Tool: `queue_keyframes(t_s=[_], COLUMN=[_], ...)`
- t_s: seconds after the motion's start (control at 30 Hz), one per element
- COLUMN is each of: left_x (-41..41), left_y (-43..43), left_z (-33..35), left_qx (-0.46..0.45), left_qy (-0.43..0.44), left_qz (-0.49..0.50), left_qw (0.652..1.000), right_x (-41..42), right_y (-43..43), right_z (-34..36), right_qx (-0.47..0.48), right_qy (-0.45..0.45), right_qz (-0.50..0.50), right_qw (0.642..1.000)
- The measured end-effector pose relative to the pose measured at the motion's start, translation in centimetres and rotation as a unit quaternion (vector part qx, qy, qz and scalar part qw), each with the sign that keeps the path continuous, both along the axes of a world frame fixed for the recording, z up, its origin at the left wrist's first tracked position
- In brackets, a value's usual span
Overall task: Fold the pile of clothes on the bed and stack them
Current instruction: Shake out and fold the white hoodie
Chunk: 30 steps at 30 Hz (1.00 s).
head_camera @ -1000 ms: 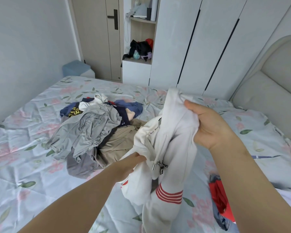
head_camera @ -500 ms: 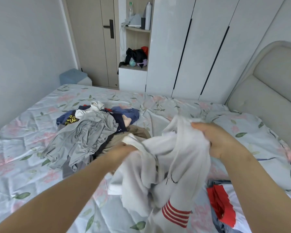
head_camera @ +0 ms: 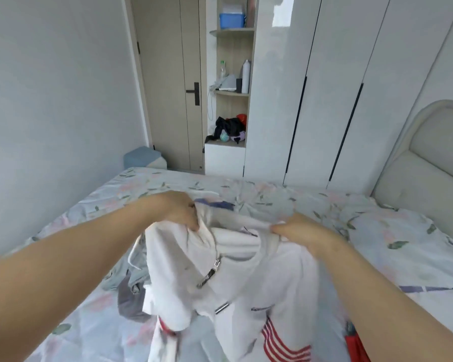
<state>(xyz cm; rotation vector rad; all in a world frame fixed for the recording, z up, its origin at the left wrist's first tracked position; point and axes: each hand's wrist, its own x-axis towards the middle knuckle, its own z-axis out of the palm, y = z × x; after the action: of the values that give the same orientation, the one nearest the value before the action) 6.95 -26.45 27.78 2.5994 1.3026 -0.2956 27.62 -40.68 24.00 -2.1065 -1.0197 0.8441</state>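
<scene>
From the head camera: your left hand (head_camera: pixel 179 211) grips the jacket (head_camera: pixel 246 288) at its top edge, fingers curled into the white cloth. Your right hand (head_camera: pixel 302 235) pinches the same edge across the zip. The jacket hangs between them above the bed (head_camera: pixel 403 231), covering most of the pile (head_camera: pixel 135 273), with grey cloth showing on its left. A red garment (head_camera: pixel 356 347) lies beside your right forearm.

We see bright, even light with soft shadows and glare on the glossy wardrobe door (head_camera: pixel 281 22). Edges bow outward, and the white jacket (head_camera: pixel 259 288) looks slightly blurred.
</scene>
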Motion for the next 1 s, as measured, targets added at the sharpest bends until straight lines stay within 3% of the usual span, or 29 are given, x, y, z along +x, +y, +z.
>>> queue_keyframes(t_s=[0.07,0.1,0.13,0.17,0.2,0.23,0.27,0.33,0.37,0.43,0.5,0.57,0.63,0.7,0.87,1.0], left_x=[-1.6,-2.8,-4.2,-5.7,-7.2,-8.5,-9.6,-11.3,-11.8,-13.0,-14.9,-17.4,-19.7,-21.5,-24.1,-25.5], left_y=[0.2,0.4,0.3,0.4,0.7,1.0,1.3,2.0,2.4,2.7,2.8,3.2,3.1,3.1,2.8,2.8], left_z=[0.1,0.2,0.3,0.2,-0.2,-0.6,-1.1,-2.0,-2.2,-1.9,-1.5,-1.7,-1.6,-1.0,2.6,5.8], left_qx=[-0.049,-0.129,-0.242,-0.35,-0.41,-0.417,-0.38,-0.212,-0.136,-0.026,0.026,-0.021,-0.189,-0.285,-0.274,-0.319], left_qy=[-0.093,-0.186,-0.287,-0.379,-0.442,-0.452,-0.408,-0.218,-0.138,-0.053,-0.063,-0.176,-0.35,-0.446,-0.547,-0.62], left_qz=[0.009,0.03,0.053,0.075,0.096,0.108,0.114,0.086,0.059,0.023,0.042,0.058,0.071,0.078,0.03,-0.049], left_qw=[0.994,0.974,0.925,0.853,0.792,0.781,0.822,0.949,0.979,0.998,0.997,0.982,0.915,0.845,0.79,0.715], right_x=[-0.2,-0.3,-0.3,-0.4,-0.7,-1.1,-1.9,-3.8,-4.7,-6.8,-8.8,-11.1,-13.2,-15.3,-19.4,-21.0], right_y=[-0.7,-1.2,-1.6,-2.0,-2.4,-2.6,-2.7,-2.2,-1.7,-0.9,-0.5,-0.4,-0.4,-0.7,-2.5,-3.9], right_z=[-1.3,-1.7,-2.1,-2.4,-2.4,-2.4,-2.5,-2.8,-3.2,-3.6,-3.7,-3.2,-2.1,-0.5,5.1,8.4], right_qx=[0.003,0.022,0.053,0.082,0.091,0.076,0.043,-0.032,-0.033,0.036,0.15,0.248,0.312,0.35,0.45,0.478], right_qy=[0.029,0.073,0.14,0.212,0.258,0.251,0.192,0.007,-0.054,-0.095,-0.071,0.013,0.041,0.007,-0.073,-0.122], right_qz=[-0.018,-0.023,-0.013,0.014,0.051,0.089,0.122,0.131,0.109,0.043,-0.033,-0.101,-0.151,-0.162,-0.149,-0.144], right_qw=[0.999,0.997,0.989,0.974,0.961,0.961,0.973,0.991,0.992,0.994,0.986,0.963,0.937,0.923,0.877,0.858])
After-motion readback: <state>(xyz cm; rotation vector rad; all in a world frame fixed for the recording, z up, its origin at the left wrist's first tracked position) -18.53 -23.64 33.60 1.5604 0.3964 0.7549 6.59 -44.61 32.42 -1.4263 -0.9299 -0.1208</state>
